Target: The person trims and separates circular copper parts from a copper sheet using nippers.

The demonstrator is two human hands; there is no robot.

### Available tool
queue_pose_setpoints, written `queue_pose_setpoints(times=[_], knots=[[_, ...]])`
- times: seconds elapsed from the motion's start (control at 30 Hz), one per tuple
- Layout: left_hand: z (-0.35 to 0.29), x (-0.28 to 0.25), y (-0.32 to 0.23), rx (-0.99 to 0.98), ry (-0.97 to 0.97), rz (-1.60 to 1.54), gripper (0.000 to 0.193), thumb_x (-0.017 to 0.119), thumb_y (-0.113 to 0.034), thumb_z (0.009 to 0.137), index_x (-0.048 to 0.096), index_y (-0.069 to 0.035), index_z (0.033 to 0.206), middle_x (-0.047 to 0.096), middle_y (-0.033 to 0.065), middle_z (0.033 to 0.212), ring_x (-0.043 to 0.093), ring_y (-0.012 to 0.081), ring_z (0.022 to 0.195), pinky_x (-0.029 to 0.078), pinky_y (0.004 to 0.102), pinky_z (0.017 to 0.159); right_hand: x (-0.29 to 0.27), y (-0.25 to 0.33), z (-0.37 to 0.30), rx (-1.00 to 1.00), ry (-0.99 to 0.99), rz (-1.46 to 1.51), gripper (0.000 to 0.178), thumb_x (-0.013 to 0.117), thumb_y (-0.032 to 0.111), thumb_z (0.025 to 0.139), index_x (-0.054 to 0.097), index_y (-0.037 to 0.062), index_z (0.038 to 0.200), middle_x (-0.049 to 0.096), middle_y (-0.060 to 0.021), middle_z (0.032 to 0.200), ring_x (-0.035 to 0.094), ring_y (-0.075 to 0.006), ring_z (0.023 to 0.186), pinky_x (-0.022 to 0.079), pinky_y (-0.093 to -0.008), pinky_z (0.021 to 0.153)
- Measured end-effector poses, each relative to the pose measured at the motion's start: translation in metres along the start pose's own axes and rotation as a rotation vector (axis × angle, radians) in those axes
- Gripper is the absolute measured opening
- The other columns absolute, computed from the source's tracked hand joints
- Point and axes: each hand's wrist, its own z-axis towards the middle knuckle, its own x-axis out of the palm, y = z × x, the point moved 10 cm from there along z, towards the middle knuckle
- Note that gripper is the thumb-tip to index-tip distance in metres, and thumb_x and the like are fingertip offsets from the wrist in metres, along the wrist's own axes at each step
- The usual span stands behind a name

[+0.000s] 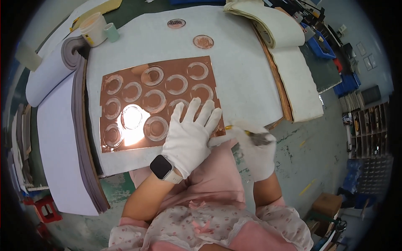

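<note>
A shiny copper-coloured sheet [176, 67] marked with several ring shapes lies on the white table cover. Pressed flat on its near right part is my left hand [187, 136], in a white glove with the fingers spread and a watch at the wrist. My right hand [257, 157], also gloved, is closed round a thin tool [228, 127] with a yellow part, whose exact kind I cannot make out. The tool's end is beside the sheet's near right corner; the hand is blurred by motion. Beyond the sheet are two small round pieces [203, 41].
A white tub [93, 29] and a small green cup [111, 32] stand at the back left. Thick sheet stacks with rolled ends flank the work area, on the left [56, 125] and right [295, 83]. A blue bin [321, 46] sits far right; a red stool [47, 209] stands on the floor.
</note>
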Motion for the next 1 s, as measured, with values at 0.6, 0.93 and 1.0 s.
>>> queue_pose_setpoints(times=[0.6,0.93,1.0], knots=[[0.001,-0.003,0.002,0.002,-0.031,-0.028,0.056,0.046,-0.047,0.082,0.046,-0.007,0.120,0.045,0.0103,0.123,0.037,0.0284,0.118,0.024,0.0464,0.098,0.014,-0.003,0.005,0.059,0.056,0.005,0.020,0.059,0.002,0.080,0.060,0.0042,0.100,0.062,-0.0048,0.072,0.056,-0.0091,0.059,0.046,-0.0207,0.056],[0.002,-0.001,0.000,0.019,0.046,0.040,0.065,0.062,-0.040,0.070,0.040,-0.009,0.124,0.040,0.0115,0.128,0.036,0.0293,0.119,0.026,0.0467,0.097,-0.035,0.010,-0.005,-0.077,-0.275,0.271,0.011,0.050,0.002,0.083,0.055,-0.0019,0.091,0.060,-0.0122,0.095,0.055,-0.0139,0.082,0.044,-0.0267,0.075],[-0.001,-0.005,0.000,0.025,0.041,0.049,0.065,0.062,-0.041,0.070,0.041,-0.009,0.123,0.041,0.0116,0.128,0.036,0.0299,0.119,0.027,0.0469,0.097,-0.040,-0.013,-0.013,0.111,-0.310,0.325,0.011,0.046,0.005,0.083,0.052,-0.0030,0.086,0.058,-0.0125,0.089,0.052,-0.0164,0.082,0.039,-0.0285,0.083]])
